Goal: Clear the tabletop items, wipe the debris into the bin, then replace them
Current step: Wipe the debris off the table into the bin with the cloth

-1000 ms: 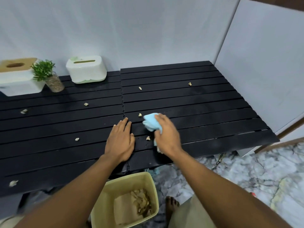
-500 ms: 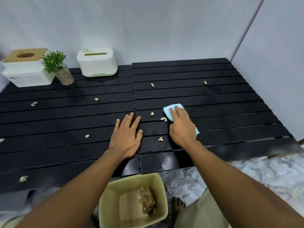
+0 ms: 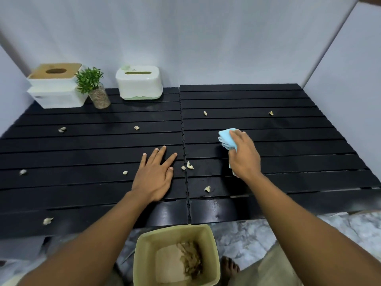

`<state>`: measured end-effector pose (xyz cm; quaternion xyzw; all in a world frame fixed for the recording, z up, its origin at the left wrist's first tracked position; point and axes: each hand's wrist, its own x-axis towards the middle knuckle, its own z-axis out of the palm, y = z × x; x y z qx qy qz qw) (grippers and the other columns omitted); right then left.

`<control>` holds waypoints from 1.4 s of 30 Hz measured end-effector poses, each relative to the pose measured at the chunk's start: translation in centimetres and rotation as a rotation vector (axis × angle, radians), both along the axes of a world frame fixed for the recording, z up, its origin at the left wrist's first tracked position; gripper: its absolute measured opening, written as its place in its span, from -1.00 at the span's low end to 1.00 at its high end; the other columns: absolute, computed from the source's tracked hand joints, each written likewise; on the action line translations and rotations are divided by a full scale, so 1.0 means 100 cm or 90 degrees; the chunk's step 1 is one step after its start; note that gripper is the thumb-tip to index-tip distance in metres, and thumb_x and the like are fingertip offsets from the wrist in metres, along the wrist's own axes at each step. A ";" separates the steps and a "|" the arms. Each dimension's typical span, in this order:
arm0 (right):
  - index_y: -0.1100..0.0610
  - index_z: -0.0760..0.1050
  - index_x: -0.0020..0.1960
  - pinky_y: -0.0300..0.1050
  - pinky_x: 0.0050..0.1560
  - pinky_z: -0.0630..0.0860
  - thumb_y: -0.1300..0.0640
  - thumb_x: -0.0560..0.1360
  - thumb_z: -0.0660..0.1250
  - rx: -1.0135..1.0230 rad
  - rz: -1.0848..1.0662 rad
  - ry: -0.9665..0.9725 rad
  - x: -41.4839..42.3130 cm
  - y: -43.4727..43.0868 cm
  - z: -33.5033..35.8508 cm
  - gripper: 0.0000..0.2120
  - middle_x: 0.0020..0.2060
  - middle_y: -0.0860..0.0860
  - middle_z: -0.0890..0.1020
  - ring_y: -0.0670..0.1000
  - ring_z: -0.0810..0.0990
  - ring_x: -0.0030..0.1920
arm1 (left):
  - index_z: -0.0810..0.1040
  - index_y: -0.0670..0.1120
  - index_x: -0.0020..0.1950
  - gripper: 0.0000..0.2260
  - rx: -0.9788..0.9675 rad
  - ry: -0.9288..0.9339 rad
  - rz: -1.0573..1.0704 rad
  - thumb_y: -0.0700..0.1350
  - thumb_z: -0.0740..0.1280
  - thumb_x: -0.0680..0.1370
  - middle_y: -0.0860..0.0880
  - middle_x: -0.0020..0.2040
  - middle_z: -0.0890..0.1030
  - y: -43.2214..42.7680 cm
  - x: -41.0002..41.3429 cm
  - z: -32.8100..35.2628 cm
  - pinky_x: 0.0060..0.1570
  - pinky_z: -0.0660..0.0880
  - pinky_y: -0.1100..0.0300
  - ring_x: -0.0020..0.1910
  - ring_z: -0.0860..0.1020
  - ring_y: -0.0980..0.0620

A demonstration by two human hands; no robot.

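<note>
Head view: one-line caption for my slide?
Right hand holds a blue cloth on the crumb-strewn black slatted table, left hand flat beside it, bin waiting below.

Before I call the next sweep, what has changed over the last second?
Two scraps that lay apart beside the blue cloth now sit together at the centre seam of the table, left and nearer, apparently swept there by the right hand. The cloth, flat half a second ago, is bunched in its grip. Unchanged: left hand flat on the table, wood-lidded box, plant, white box, bin, other scraps.
</note>
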<state>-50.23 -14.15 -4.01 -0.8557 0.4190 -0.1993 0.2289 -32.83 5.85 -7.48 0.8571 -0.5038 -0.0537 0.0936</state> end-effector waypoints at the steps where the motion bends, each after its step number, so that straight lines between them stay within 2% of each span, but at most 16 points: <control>1: 0.05 0.24 0.49 0.00 0.36 0.26 0.25 0.52 0.14 0.004 -0.002 0.053 0.001 -0.003 -0.003 -0.47 0.50 -0.02 0.23 0.01 0.12 0.51 | 0.05 0.17 0.54 -0.49 -0.001 0.001 0.000 0.10 -0.17 0.57 -0.01 0.59 -0.02 0.000 0.000 0.001 0.51 -0.17 -0.05 0.56 -0.09 0.00; 3: 0.05 0.19 0.50 0.09 0.32 0.32 0.23 0.53 0.13 -0.002 0.013 0.144 0.006 0.003 -0.009 -0.46 0.52 0.01 0.18 0.04 0.08 0.52 | 0.06 0.17 0.55 -0.50 -0.003 0.001 0.001 0.09 -0.16 0.59 0.00 0.59 -0.01 0.001 0.000 0.001 0.51 -0.18 -0.04 0.56 -0.09 0.00; 5: 0.03 0.17 0.51 0.13 0.34 0.32 0.23 0.52 0.12 -0.019 0.042 0.170 0.012 0.017 -0.013 -0.44 0.53 0.01 0.14 0.04 0.03 0.53 | 0.06 0.16 0.55 -0.54 -0.008 0.001 0.004 0.06 -0.11 0.63 -0.01 0.59 -0.01 0.001 0.000 -0.001 0.51 -0.19 -0.04 0.56 -0.09 0.00; 7: 0.02 0.17 0.52 0.10 0.38 0.29 0.24 0.51 0.12 -0.022 0.094 0.159 0.018 0.034 -0.015 -0.41 0.54 -0.02 0.13 0.02 0.03 0.53 | 0.07 0.14 0.55 -0.55 -0.016 0.002 0.006 0.03 -0.07 0.64 -0.02 0.59 0.00 0.001 -0.001 -0.001 0.51 -0.18 -0.05 0.56 -0.08 -0.01; 9: 0.01 0.20 0.51 0.00 0.42 0.22 0.26 0.50 0.13 -0.022 0.168 0.128 0.021 0.052 -0.016 -0.41 0.53 -0.04 0.17 0.00 0.06 0.53 | 0.08 0.13 0.55 -0.55 -0.023 0.001 0.005 0.03 -0.06 0.64 -0.03 0.59 0.02 -0.001 -0.002 -0.001 0.51 -0.17 -0.06 0.56 -0.06 -0.02; 12: -0.01 0.27 0.48 -0.11 0.46 0.15 0.30 0.49 0.16 0.033 0.243 0.057 0.019 0.062 -0.013 -0.42 0.50 -0.07 0.25 -0.05 0.15 0.51 | 0.08 0.12 0.55 -0.55 -0.019 0.002 0.004 0.02 -0.04 0.64 -0.04 0.59 0.03 0.000 -0.003 0.000 0.51 -0.16 -0.05 0.56 -0.05 -0.03; 14: 0.02 0.33 0.45 -0.13 0.48 0.15 0.32 0.47 0.18 0.064 0.209 -0.007 0.011 0.053 -0.006 -0.43 0.47 -0.05 0.33 -0.05 0.22 0.48 | 0.08 0.12 0.55 -0.56 -0.017 -0.003 0.003 0.02 -0.05 0.64 -0.03 0.59 0.03 0.002 -0.003 0.000 0.51 -0.15 -0.05 0.56 -0.05 -0.03; 17: 0.09 0.38 0.41 -0.16 0.45 0.15 0.34 0.46 0.19 0.014 0.049 -0.075 -0.020 0.019 0.009 -0.47 0.43 0.00 0.39 0.01 0.28 0.46 | 0.10 0.09 0.55 -0.56 -0.017 0.003 0.005 0.01 -0.04 0.64 -0.05 0.58 0.03 0.003 -0.004 0.002 0.51 -0.16 -0.05 0.56 -0.04 -0.04; 19: 0.12 0.36 0.42 -0.11 0.43 0.17 0.31 0.48 0.19 -0.025 -0.040 -0.026 -0.053 -0.006 0.012 -0.49 0.44 0.02 0.37 0.04 0.25 0.48 | 0.11 0.06 0.55 -0.55 -0.019 0.004 0.009 0.01 -0.05 0.64 -0.07 0.58 0.04 0.001 -0.007 0.004 0.51 -0.15 -0.07 0.56 -0.04 -0.06; 22: 0.13 0.30 0.46 0.03 0.39 0.26 0.25 0.51 0.19 -0.025 -0.099 0.108 -0.097 -0.018 -0.001 -0.50 0.47 0.06 0.31 0.08 0.21 0.48 | 0.11 0.01 0.55 -0.54 -0.022 0.015 0.011 0.00 -0.04 0.64 -0.10 0.58 0.03 0.001 -0.013 0.005 0.50 -0.16 -0.10 0.56 -0.05 -0.08; 25: 0.12 0.29 0.46 0.09 0.34 0.33 0.24 0.51 0.20 -0.024 -0.108 0.137 -0.104 0.012 -0.022 -0.48 0.48 0.07 0.28 0.10 0.19 0.49 | 0.08 -0.02 0.56 -0.53 -0.017 0.025 0.016 0.00 -0.04 0.63 -0.11 0.58 0.00 0.003 -0.020 0.004 0.50 -0.18 -0.11 0.56 -0.08 -0.10; 30: 0.12 0.31 0.45 -0.06 0.47 0.14 0.26 0.49 0.18 -0.042 -0.042 0.080 -0.061 0.077 -0.027 -0.47 0.49 0.07 0.28 0.11 0.16 0.51 | 0.07 -0.03 0.56 -0.52 -0.012 0.027 0.019 0.00 -0.04 0.63 -0.11 0.58 0.01 0.003 -0.025 0.004 0.50 -0.17 -0.11 0.56 -0.07 -0.10; 34: 0.07 0.24 0.49 -0.14 0.46 0.13 0.26 0.52 0.15 -0.004 0.059 0.043 -0.021 0.123 -0.020 -0.46 0.52 -0.02 0.22 0.01 0.08 0.53 | 0.09 -0.03 0.56 -0.52 -0.004 0.018 0.022 0.00 -0.04 0.63 -0.11 0.58 0.02 0.005 -0.025 0.004 0.50 -0.14 -0.11 0.56 -0.05 -0.09; 38: 0.07 0.32 0.46 -0.27 0.43 0.08 0.30 0.50 0.15 0.097 0.100 -0.055 -0.020 0.102 -0.004 -0.47 0.47 -0.05 0.32 -0.06 0.17 0.50 | 0.13 -0.04 0.55 -0.43 -0.018 0.028 0.025 0.07 -0.15 0.55 -0.09 0.57 0.09 0.004 -0.023 0.008 0.50 -0.12 -0.09 0.55 0.01 -0.07; 42: 0.08 0.35 0.44 -0.24 0.42 0.11 0.31 0.49 0.16 0.021 0.010 -0.081 -0.048 0.026 0.008 -0.47 0.46 -0.05 0.34 -0.05 0.18 0.50 | 0.11 -0.03 0.55 -0.40 -0.058 0.063 0.022 0.13 -0.18 0.54 -0.05 0.57 0.11 -0.021 -0.016 0.014 0.50 -0.14 -0.05 0.55 0.02 -0.02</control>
